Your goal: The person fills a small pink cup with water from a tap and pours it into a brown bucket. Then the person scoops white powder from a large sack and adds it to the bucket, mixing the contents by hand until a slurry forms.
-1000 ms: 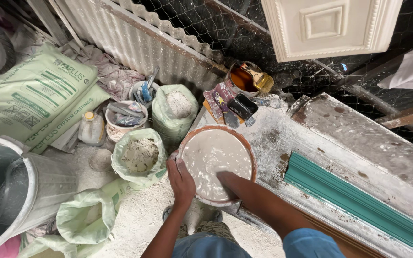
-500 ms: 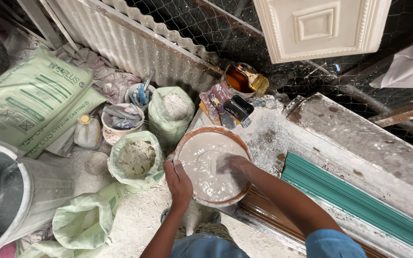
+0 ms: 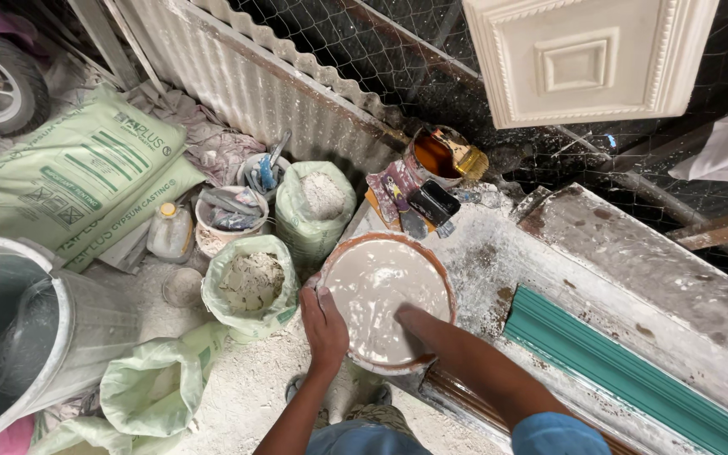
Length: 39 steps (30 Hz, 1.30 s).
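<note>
Bowl point(image 3: 385, 299) of white plaster mix sits on the counter point(image 3: 499, 253) edge — left hand point(image 3: 323, 324) grips its rim, right hand point(image 3: 406, 318) is sunk in the mix; finger position cannot be determined.

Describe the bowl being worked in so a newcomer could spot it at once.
Start at the plaster-crusted workbench running along the right. At its near-left corner sits the round bowl with a reddish-brown rim, full of smooth white mix. The left hand grips its rim and the right hand is sunk in the mix; the neighbouring green sacks hold dry powder.
</note>
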{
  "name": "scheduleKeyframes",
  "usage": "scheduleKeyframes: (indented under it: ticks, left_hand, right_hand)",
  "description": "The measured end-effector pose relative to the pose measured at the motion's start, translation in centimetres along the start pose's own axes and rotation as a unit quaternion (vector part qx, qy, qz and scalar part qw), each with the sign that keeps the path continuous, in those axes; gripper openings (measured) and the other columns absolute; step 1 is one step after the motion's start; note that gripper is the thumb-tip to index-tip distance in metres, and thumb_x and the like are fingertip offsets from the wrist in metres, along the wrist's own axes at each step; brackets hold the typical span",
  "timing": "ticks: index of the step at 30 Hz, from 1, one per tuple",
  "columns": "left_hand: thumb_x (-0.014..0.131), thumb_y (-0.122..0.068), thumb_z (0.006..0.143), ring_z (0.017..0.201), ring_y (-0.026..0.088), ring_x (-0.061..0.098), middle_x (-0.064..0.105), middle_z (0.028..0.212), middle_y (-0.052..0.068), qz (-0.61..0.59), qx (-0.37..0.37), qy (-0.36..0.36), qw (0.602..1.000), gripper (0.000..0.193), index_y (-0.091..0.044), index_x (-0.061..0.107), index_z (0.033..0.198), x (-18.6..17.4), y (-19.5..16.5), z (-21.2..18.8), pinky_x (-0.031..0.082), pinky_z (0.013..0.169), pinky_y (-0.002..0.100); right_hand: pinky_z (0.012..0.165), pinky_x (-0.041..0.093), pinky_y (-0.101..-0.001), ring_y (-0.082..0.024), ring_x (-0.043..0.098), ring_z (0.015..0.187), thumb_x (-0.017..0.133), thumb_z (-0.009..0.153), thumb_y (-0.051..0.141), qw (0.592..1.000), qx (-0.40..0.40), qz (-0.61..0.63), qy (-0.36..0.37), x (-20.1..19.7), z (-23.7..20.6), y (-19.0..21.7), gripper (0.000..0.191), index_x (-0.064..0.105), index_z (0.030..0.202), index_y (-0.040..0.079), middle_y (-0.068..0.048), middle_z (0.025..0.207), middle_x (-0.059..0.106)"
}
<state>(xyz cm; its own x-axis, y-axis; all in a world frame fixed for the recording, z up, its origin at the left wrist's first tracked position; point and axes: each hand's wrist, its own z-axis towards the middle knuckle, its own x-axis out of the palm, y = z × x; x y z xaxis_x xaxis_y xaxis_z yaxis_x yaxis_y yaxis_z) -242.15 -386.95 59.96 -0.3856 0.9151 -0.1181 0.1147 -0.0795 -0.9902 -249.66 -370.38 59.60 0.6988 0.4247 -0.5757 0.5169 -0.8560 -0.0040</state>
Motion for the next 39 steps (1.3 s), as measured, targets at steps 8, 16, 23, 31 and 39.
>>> scheduleKeyframes:
  ticks: [8, 16, 23, 31, 39]
  left_hand:
    - [0.037, -0.028, 0.107, 0.114, 0.04, 0.055, 0.055, 0.123, 0.026, -0.01, 0.025, -0.021, 0.999, 0.042, 0.004, 0.052, 0.13, 0.2, 0.0, 0.1, 0.039, 0.102, 0.049]
    - [0.037, -0.025, 0.107, 0.113, 0.041, 0.054, 0.056, 0.121, 0.026, 0.011, 0.067, -0.05, 0.996, 0.039, 0.002, 0.053, 0.13, 0.0, -1.0, -0.1, 0.04, 0.1, 0.05]
    - [0.041, -0.019, 0.106, 0.114, 0.043, 0.052, 0.054, 0.124, 0.026, 0.097, 0.074, -0.056, 0.991, 0.029, 0.004, 0.054, 0.121, -0.3, -2.4, 0.0, 0.039, 0.103, 0.051]
    - [0.07, -0.01, 0.081, 0.136, 0.038, 0.036, 0.047, 0.14, 0.017, 0.192, 0.226, -0.04, 0.954, 0.036, -0.005, 0.066, 0.117, -1.3, -4.0, -0.5, 0.027, 0.114, 0.05]
    - [0.078, -0.014, 0.082, 0.14, 0.038, 0.035, 0.053, 0.14, 0.012, 0.245, 0.233, -0.056, 0.939, 0.023, -0.012, 0.077, 0.104, -1.3, -4.3, -0.8, 0.023, 0.114, 0.052]
  right_hand:
    - [0.085, 0.057, -0.0425, -0.025, 0.065, 0.097, 0.064, 0.075, 0.023, 0.977, -0.068, 0.082, -0.185, -3.6, -3.8, -1.2, 0.026, 0.08, 0.095, 0.016, -0.01, 0.106, 0.068]
    - [0.081, 0.055, -0.0445, -0.027, 0.068, 0.085, 0.06, 0.09, 0.033, 0.936, -0.09, 0.181, -0.289, -4.6, -6.2, -1.4, 0.026, 0.066, 0.082, 0.009, -0.011, 0.09, 0.066]
    - [0.091, 0.05, -0.0484, -0.036, 0.065, 0.098, 0.062, 0.091, 0.026, 0.816, -0.237, 0.23, -0.474, -3.1, -4.2, -2.5, 0.022, 0.07, 0.092, 0.005, -0.017, 0.102, 0.071]
    - [0.078, 0.053, -0.0225, -0.007, 0.063, 0.089, 0.063, 0.098, 0.018, 0.722, -0.318, 0.575, -0.218, -2.3, -0.2, -1.8, 0.026, 0.073, 0.114, 0.001, 0.0, 0.1, 0.071]
    - [0.051, 0.038, -0.0181, 0.0, 0.048, 0.062, 0.063, 0.097, 0.015, 0.653, -0.303, 0.688, -0.088, -1.7, 1.4, -1.9, 0.025, 0.072, 0.118, 0.004, 0.007, 0.082, 0.064]
